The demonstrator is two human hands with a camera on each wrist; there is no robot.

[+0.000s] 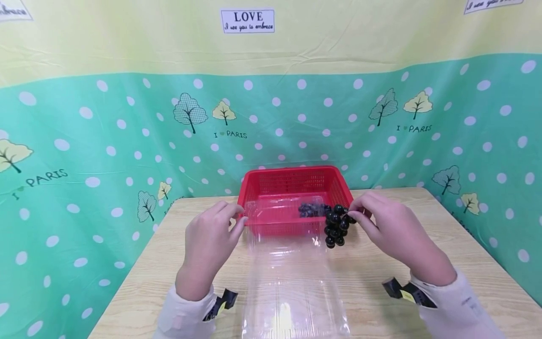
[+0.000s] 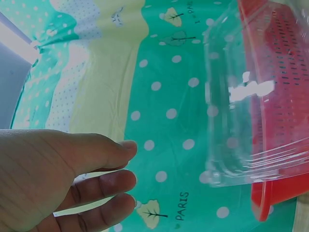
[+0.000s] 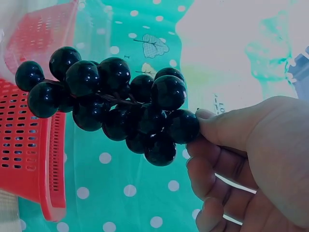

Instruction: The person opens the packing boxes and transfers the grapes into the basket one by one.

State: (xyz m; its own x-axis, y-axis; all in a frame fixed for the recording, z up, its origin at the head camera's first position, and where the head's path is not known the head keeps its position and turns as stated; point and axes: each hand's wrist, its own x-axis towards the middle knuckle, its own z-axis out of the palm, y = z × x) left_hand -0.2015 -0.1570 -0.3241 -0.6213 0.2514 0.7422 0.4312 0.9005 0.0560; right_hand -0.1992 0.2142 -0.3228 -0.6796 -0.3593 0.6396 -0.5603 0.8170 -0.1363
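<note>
My right hand (image 1: 391, 226) pinches a bunch of black grapes (image 1: 336, 226) by its stem end, between thumb and fingertips. The bunch hangs at the front right of a red plastic basket (image 1: 256, 176), and in the right wrist view its round, shiny grapes (image 3: 116, 77) spread out from the fingertips. An unfolded clear plastic clamshell box (image 1: 292, 282) stretches toward me, its far half overlapping the basket. More dark grapes (image 1: 311, 210) show through that far half. Beside the box's left edge is my left hand (image 1: 211, 240), its fingers (image 2: 116, 182) relaxed with nothing between them.
A light wood table (image 1: 144, 287) carries the basket near its back edge. Behind and on both sides hangs a green and yellow dotted cloth (image 1: 279, 122). Small black devices (image 1: 222, 303) are strapped at both wrists.
</note>
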